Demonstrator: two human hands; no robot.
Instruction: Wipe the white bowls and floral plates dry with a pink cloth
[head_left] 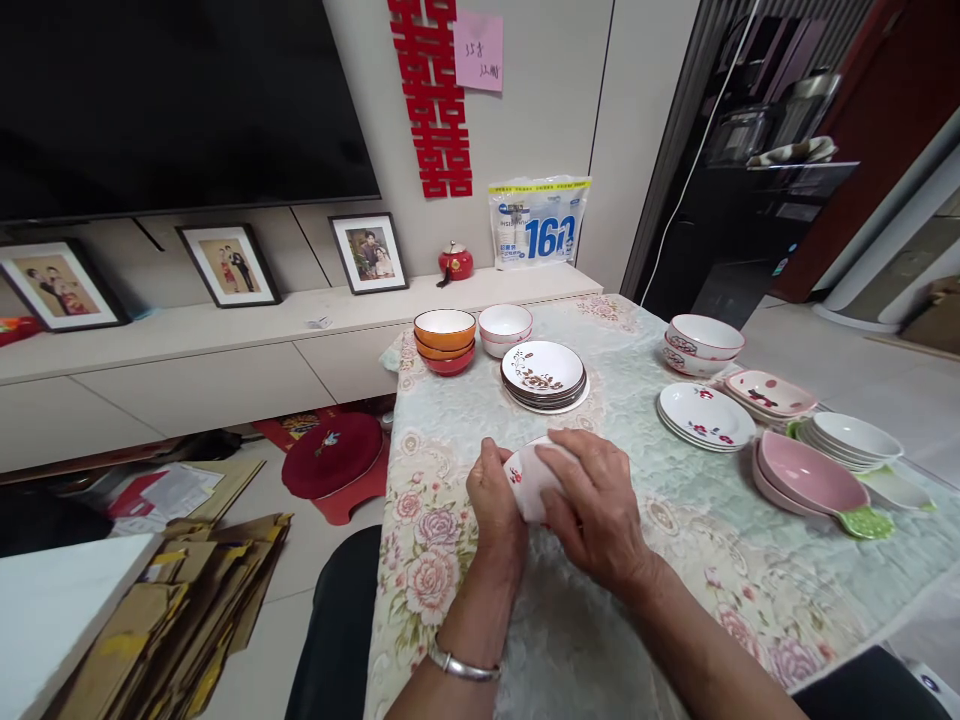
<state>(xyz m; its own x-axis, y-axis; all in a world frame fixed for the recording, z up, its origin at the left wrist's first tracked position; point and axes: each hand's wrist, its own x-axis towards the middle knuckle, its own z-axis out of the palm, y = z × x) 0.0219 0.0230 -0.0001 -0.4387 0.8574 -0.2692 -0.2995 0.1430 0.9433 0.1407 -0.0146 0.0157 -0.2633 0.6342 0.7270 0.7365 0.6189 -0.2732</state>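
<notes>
Over the near part of the table, both hands hold a small white dish [519, 474] with a red flower motif. The fingers cover much of it, so whether it is a bowl or a plate cannot be told. My left hand [496, 505] is closed around its left side, thumb up. Curled over the top and right side is my right hand [596, 495]; white material under its fingers might be the dish or a thin wipe. Just beyond the hands stands a stack of white plates with brown flowers [544, 368].
Orange and red bowls [445, 335] and white bowls [505, 325] stand at the back left. To the right are flowered plates [706, 415], patterned bowls [703, 340], strawberry-patterned dishes [771, 393], pink dishes [810, 475] and white bowls [855, 437]. A red stool [334, 455] stands left.
</notes>
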